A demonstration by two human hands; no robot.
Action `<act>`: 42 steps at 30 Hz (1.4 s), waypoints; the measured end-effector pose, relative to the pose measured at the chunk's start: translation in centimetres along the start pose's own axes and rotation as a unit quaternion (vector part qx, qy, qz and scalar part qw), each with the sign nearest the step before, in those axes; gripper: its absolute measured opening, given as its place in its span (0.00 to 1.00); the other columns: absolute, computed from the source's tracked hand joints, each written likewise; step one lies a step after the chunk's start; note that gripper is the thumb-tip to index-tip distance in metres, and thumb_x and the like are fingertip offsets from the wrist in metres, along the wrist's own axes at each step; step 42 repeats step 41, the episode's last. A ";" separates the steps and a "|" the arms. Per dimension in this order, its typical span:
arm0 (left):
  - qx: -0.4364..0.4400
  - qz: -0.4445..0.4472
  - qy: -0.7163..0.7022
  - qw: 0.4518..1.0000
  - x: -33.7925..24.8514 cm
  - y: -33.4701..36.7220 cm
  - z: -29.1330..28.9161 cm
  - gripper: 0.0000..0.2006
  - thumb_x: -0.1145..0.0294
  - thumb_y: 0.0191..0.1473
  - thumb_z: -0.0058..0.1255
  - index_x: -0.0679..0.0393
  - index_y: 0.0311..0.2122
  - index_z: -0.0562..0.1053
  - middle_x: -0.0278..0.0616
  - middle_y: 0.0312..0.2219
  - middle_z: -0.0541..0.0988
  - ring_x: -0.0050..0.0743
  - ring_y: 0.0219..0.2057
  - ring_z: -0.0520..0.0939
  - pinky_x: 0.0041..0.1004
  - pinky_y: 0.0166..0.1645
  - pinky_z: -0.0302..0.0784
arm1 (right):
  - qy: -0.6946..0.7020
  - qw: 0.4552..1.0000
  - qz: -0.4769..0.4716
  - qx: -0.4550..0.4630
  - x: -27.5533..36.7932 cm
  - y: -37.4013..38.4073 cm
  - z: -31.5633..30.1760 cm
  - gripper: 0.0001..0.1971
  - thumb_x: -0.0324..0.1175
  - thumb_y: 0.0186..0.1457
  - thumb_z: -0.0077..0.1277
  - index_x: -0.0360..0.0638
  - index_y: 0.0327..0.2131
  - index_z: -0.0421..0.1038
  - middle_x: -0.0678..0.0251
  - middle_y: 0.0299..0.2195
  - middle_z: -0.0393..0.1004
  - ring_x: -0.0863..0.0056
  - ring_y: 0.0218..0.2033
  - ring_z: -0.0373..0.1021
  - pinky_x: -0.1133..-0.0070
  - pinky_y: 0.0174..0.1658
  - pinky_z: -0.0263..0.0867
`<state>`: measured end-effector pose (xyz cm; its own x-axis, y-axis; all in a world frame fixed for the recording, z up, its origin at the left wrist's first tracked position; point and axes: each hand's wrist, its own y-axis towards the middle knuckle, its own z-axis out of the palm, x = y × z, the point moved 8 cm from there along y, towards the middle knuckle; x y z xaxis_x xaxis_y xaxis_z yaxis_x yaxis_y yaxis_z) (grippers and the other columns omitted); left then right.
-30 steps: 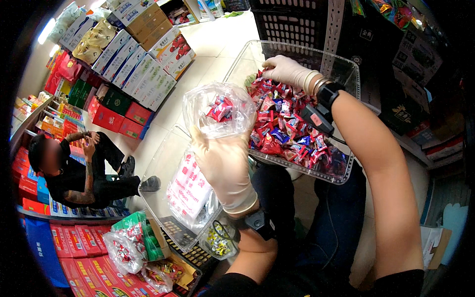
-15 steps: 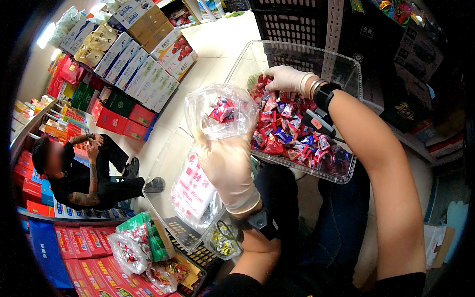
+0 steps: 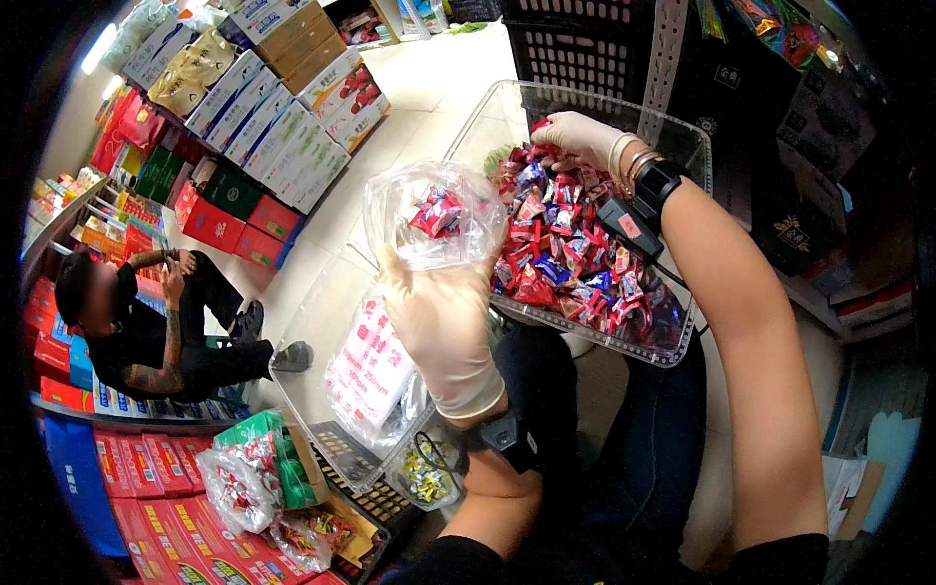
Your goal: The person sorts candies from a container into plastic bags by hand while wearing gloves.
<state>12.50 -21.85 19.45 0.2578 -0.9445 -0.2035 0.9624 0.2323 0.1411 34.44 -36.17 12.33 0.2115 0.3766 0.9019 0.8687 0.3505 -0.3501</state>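
My gloved left hand (image 3: 444,327) grips a clear plastic bag (image 3: 390,210) by its near side and holds its mouth spread. Inside the bag lie a few red wrapped candies (image 3: 436,213). To the right stands a clear plastic bin (image 3: 699,156) heaped with red and blue wrapped candies (image 3: 556,258). My gloved right hand (image 3: 577,139) reaches into the bin's far part, its fingers curled down at a red candy (image 3: 539,127). The fingertips are partly hidden. Below the left hand, a second clear bin (image 3: 302,409) contains a packet of plastic bags (image 3: 370,370).
A small container of yellow-wrapped candies (image 3: 426,478) with scissors (image 3: 434,450) stands near my left forearm. Red cartons (image 3: 185,526) bear bagged candies (image 3: 237,490) at the lower left. A person (image 3: 146,331) sits at the left. Stacked boxes (image 3: 283,146) and a black crate (image 3: 575,49) stand beyond.
My right hand has shifted slightly right and up, with a red candy now showing at its fingers. The left hand and bag stay nearly in place.
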 end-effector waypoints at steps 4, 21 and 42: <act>0.001 0.012 0.008 1.000 -0.6 -0.3 0.0 0.26 0.57 0.63 0.28 0.57 0.62 0.48 0.51 0.62 0.51 0.54 0.63 0.51 0.68 0.60 0.39 | 0.031 0.997 -0.059 0.027 1.6 -0.7 1.0 0.11 0.31 0.50 0.54 0.40 0.37 0.68 0.70 0.25 0.69 0.84 0.23 0.66 0.86 0.27 0.67; -0.005 0.034 0.007 0.999 0.0 0.2 0.4 0.26 0.50 0.64 0.23 0.58 0.59 0.55 0.49 0.55 0.65 0.45 0.56 0.66 0.48 0.61 0.58 | -0.381 0.880 -0.280 -0.048 0.7 1.3 4.9 0.24 0.40 0.54 0.46 0.38 0.52 0.62 0.46 0.45 0.69 0.50 0.46 0.66 0.67 0.49 0.63; 0.032 0.072 0.017 0.997 -0.7 -0.2 0.9 0.27 0.50 0.64 0.23 0.59 0.60 0.53 0.49 0.56 0.63 0.44 0.56 0.66 0.47 0.61 0.59 | -0.411 0.888 -0.203 -0.034 4.2 -0.5 4.9 0.20 0.45 0.50 0.51 0.47 0.44 0.69 0.51 0.39 0.74 0.58 0.41 0.71 0.68 0.45 0.65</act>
